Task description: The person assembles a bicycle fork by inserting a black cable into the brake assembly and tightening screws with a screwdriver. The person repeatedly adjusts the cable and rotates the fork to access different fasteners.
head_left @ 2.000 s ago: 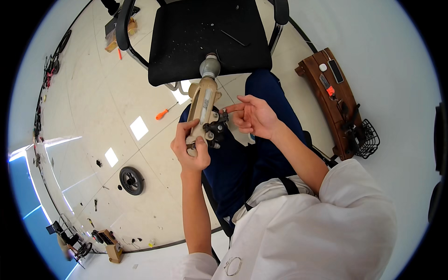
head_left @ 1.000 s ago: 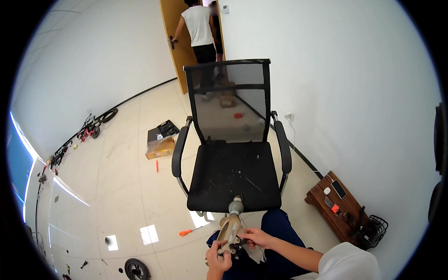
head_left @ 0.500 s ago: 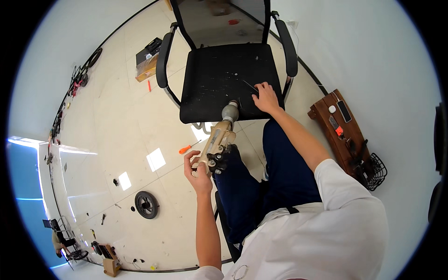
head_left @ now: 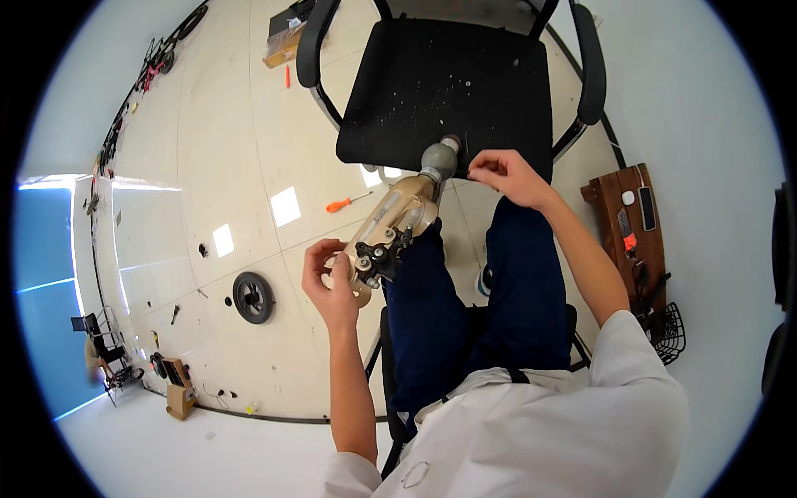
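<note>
My left hand (head_left: 330, 286) is wrapped round the near end of a beige, frame-like metal part (head_left: 407, 195). A black brake caliper (head_left: 382, 257) with silver bolts is fixed on this part, beside my left fingers. The part's far end, a rounded grey knob (head_left: 439, 159), rests against the front edge of the black chair seat (head_left: 448, 91). Just right of that knob hovers my right hand (head_left: 513, 178), its thumb and fingertips pinched together. What lies in the pinch is too small to tell.
An orange-handled screwdriver (head_left: 339, 205) and a small black wheel (head_left: 252, 297) lie on the floor to the left. At the right stands a brown wooden stool (head_left: 614, 187) bearing a phone (head_left: 646, 207), with a black wire basket (head_left: 671, 336) beside it. Cartons (head_left: 178, 398) sit far left.
My right hand has drawn back from the seat toward the front edge, its fingers now pinched. The thin dark rod at its fingertips no longer shows. The whole view has shifted.
</note>
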`<state>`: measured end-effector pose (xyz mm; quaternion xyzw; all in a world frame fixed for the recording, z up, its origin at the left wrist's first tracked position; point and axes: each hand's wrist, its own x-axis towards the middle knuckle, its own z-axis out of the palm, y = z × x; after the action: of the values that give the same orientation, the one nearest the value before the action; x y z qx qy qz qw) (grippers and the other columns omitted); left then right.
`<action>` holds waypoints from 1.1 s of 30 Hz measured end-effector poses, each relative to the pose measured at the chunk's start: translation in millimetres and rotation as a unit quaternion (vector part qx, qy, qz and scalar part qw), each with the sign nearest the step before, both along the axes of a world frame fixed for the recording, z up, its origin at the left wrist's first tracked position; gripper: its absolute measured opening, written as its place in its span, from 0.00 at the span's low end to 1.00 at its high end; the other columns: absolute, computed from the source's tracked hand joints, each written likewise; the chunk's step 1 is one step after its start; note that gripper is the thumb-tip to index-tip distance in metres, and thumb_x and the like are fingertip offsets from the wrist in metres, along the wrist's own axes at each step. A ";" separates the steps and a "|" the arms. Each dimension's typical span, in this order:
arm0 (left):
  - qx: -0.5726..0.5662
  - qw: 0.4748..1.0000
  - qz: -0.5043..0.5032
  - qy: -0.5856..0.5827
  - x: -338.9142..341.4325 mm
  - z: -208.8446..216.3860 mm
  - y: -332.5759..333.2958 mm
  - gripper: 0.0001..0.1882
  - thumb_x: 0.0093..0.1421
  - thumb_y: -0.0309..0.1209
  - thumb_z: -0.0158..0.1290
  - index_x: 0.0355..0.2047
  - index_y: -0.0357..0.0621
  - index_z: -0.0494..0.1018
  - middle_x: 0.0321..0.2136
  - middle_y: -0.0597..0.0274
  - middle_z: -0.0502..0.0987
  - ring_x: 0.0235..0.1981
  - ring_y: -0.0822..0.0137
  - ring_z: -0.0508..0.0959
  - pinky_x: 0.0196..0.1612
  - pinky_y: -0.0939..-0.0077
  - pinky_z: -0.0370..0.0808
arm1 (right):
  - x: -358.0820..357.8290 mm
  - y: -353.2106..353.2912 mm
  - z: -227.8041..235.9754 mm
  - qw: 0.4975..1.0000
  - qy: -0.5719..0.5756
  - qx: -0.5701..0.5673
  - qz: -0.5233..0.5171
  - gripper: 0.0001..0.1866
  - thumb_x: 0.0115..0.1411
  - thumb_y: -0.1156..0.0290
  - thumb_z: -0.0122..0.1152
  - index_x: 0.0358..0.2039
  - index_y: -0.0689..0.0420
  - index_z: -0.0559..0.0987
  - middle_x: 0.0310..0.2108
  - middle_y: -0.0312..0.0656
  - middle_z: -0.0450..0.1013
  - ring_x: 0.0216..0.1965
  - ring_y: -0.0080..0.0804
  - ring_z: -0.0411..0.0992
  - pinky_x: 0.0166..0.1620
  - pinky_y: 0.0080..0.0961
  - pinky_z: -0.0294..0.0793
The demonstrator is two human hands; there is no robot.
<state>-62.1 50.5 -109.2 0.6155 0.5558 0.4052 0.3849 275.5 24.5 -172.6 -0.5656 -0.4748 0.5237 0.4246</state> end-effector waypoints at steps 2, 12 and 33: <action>-0.022 0.999 0.024 0.010 4.3 17.1 -5.3 0.09 0.57 0.24 0.53 0.39 0.38 0.75 0.36 0.62 0.79 0.36 0.71 0.77 0.37 0.77 0.70 | -15.5 -5.9 23.1 0.995 0.051 0.010 0.085 0.07 0.62 0.72 0.60 0.36 0.63 0.80 0.31 0.33 0.76 0.32 0.16 0.70 0.37 0.16 0.69; -0.046 0.985 -0.021 0.164 29.9 45.6 -22.9 0.08 0.61 0.30 0.56 0.36 0.36 0.77 0.27 0.60 0.80 0.27 0.71 0.77 0.32 0.79 0.70 | -12.9 22.1 19.9 0.973 0.057 0.005 0.226 0.10 0.60 0.69 0.64 0.36 0.63 0.82 0.29 0.34 0.77 0.31 0.16 0.71 0.37 0.16 0.70; -0.019 0.984 -0.008 0.178 25.0 27.8 -33.5 0.09 0.60 0.34 0.57 0.36 0.41 0.76 0.28 0.64 0.80 0.32 0.73 0.77 0.29 0.78 0.64 | -9.2 79.9 5.2 0.884 0.067 -0.116 0.447 0.11 0.59 0.64 0.65 0.32 0.60 0.84 0.23 0.31 0.74 0.20 0.17 0.63 0.24 0.18 0.61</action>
<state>-37.1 17.0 -81.4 0.6745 0.6181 0.2761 0.2946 266.3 104.3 -167.4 -0.3020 -0.5832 0.7464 0.1074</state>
